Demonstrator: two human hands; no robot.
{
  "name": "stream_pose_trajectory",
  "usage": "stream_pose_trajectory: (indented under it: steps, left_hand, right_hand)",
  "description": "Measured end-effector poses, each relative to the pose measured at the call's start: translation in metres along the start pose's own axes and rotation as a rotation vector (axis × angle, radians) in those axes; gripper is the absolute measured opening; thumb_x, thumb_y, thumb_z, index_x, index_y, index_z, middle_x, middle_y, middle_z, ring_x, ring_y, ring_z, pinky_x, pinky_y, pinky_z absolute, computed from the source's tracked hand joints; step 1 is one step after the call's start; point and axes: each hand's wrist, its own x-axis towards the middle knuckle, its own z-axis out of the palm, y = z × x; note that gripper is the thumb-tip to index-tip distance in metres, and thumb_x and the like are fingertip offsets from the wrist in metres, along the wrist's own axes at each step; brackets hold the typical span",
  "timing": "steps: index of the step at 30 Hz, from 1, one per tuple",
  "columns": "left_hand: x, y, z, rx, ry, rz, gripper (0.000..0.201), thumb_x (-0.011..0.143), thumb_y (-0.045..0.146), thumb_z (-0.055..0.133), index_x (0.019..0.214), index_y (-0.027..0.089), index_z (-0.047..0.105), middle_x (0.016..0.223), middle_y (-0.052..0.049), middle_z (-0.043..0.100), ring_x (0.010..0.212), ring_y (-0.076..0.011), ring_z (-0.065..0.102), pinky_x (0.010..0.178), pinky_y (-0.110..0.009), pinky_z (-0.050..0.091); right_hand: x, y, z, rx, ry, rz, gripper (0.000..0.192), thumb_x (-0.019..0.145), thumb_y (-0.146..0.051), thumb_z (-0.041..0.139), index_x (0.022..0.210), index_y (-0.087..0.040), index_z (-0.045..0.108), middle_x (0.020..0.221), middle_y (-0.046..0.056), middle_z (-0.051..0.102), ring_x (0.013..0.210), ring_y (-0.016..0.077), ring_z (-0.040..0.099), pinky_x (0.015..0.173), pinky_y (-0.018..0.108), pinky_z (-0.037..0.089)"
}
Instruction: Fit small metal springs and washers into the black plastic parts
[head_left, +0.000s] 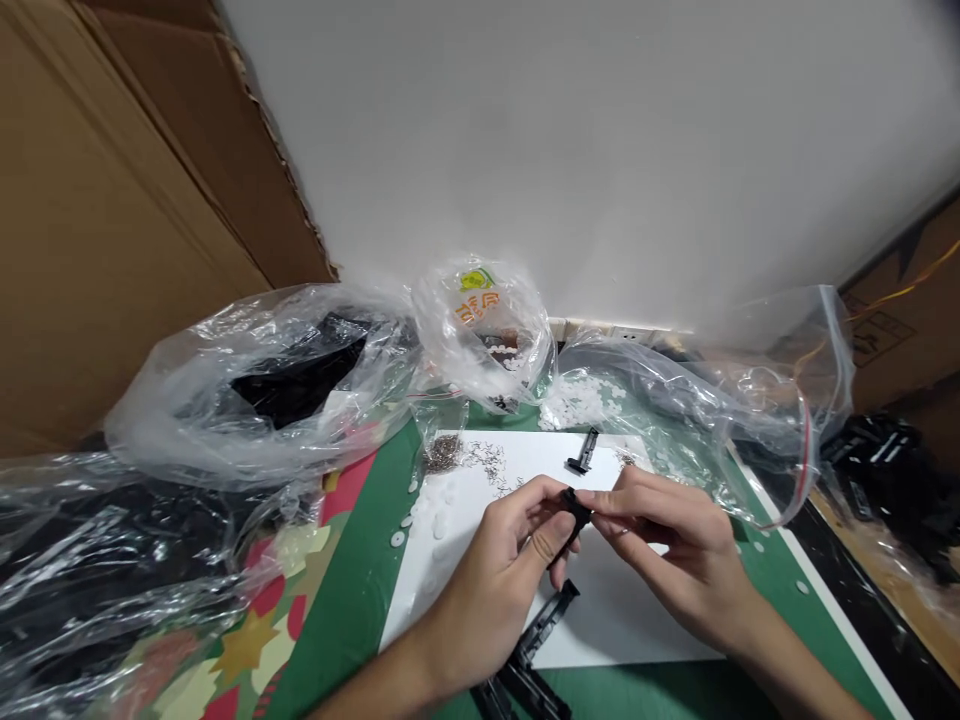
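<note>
Over a white sheet point(615, 625), my left hand point(502, 560) grips a small black plastic part point(576, 510) between thumb and fingers. Thumb and index finger of my right hand point(667, 530) pinch at the upper end of that same part; whether a smaller piece is between them I cannot make out. Just beyond the hands lies another black plastic part point(583, 452), long with a wider foot. Several similar black parts point(536, 640) lie near me, partly behind my left forearm. Tiny dark metal pieces point(480, 458) and white discs point(436, 510) are spread on the sheet's left side.
The sheet rests on a green table point(352, 570). Behind it stand a plastic bag with printing point(484, 310), loose white pieces point(581, 400) and a clear zip bag point(750, 420). At left are a large clear bag point(187, 400) and a cardboard box point(135, 150).
</note>
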Motion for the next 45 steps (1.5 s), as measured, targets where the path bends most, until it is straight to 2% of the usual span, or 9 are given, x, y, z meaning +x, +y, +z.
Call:
stream_pose_trajectory:
  steps: [6,16,23,25,28,30,34,39,45]
  left_hand:
    - [-0.005,0.001,0.001,-0.013,-0.028,0.029,0.032,0.110,0.048,0.057,0.112,0.018,0.068,0.087,0.001,0.056,0.074,-0.0128,0.052,0.073,-0.027,0.044]
    - [-0.004,-0.002,0.003,-0.090,-0.038,0.051,0.032,0.110,0.048,0.055,0.109,0.018,0.065,0.087,0.001,0.054,0.075,-0.0138,0.051,0.077,-0.027,0.043]
    - [-0.015,0.005,0.007,0.085,-0.200,0.022,0.037,0.115,0.052,0.035,0.107,0.022,0.054,0.081,0.003,0.046,0.071,-0.0151,0.042,0.070,-0.028,0.038]
    - [-0.017,0.001,0.009,0.319,-0.219,0.228,0.040,0.116,0.049,0.027,0.106,0.021,0.054,0.084,0.000,0.050,0.075,-0.0179,0.045,0.073,-0.031,0.040]
    - [-0.016,-0.010,0.012,0.727,-0.222,0.736,0.043,0.113,0.051,0.031,0.104,0.020,0.060,0.090,-0.008,0.059,0.083,-0.0249,0.050,0.079,-0.038,0.042]
    - [-0.015,-0.018,0.015,0.842,-0.250,0.915,0.040,0.112,0.051,0.040,0.099,0.020,0.063,0.085,-0.008,0.061,0.078,-0.0246,0.050,0.074,-0.037,0.041]
    - [-0.015,-0.026,0.021,0.846,-0.222,0.963,0.044,0.103,0.064,0.059,0.090,0.022,0.063,0.083,-0.007,0.064,0.071,-0.0218,0.049,0.066,-0.036,0.039]
    - [-0.018,-0.025,0.021,0.791,-0.211,0.954,0.048,0.102,0.067,0.058,0.088,0.022,0.062,0.081,-0.007,0.065,0.070,-0.0210,0.049,0.065,-0.036,0.041]
    - [-0.019,-0.018,0.014,0.727,-0.184,0.895,0.051,0.113,0.055,0.029,0.090,0.021,0.060,0.078,-0.009,0.061,0.070,-0.0238,0.048,0.069,-0.038,0.043]
  right_hand:
    - [-0.001,-0.003,0.006,-0.061,0.077,-0.046,0.030,0.101,-0.011,0.066,0.122,-0.027,0.080,0.075,0.000,0.068,0.062,0.0136,0.056,0.055,0.026,0.040]
    - [-0.001,-0.007,0.010,-0.085,0.133,-0.062,0.026,0.099,-0.012,0.068,0.116,-0.025,0.082,0.068,-0.002,0.059,0.057,0.0120,0.051,0.052,0.026,0.037]
    - [0.002,0.022,0.003,0.257,0.264,0.314,0.026,0.104,-0.042,0.068,0.109,-0.020,0.081,0.063,-0.003,0.053,0.051,0.0100,0.039,0.046,0.024,0.030]
    - [0.010,0.023,0.002,0.244,0.163,0.386,0.028,0.102,-0.044,0.070,0.101,-0.018,0.080,0.071,0.000,0.062,0.052,0.0090,0.041,0.046,0.024,0.032]
    - [0.029,0.010,0.009,0.167,-0.174,0.431,0.023,0.099,-0.040,0.074,0.095,-0.018,0.081,0.089,0.005,0.075,0.063,0.0120,0.056,0.053,0.024,0.042]
    - [0.043,0.000,0.020,0.124,-0.358,0.400,0.016,0.099,-0.033,0.075,0.096,-0.019,0.082,0.090,0.004,0.077,0.067,0.0129,0.059,0.058,0.024,0.045]
    - [0.069,-0.009,0.051,-0.006,-0.512,0.162,0.008,0.092,-0.018,0.081,0.099,-0.020,0.085,0.087,0.002,0.075,0.067,0.0114,0.058,0.063,0.024,0.045]
    - [0.086,-0.005,0.082,0.003,-0.703,-0.030,0.012,0.092,-0.019,0.084,0.103,-0.020,0.087,0.090,0.003,0.073,0.069,0.0117,0.060,0.062,0.023,0.046]
    - [0.089,0.008,0.096,-0.071,-0.790,-0.185,0.014,0.093,-0.015,0.081,0.105,-0.020,0.086,0.095,0.004,0.077,0.075,0.0141,0.068,0.070,0.025,0.052]
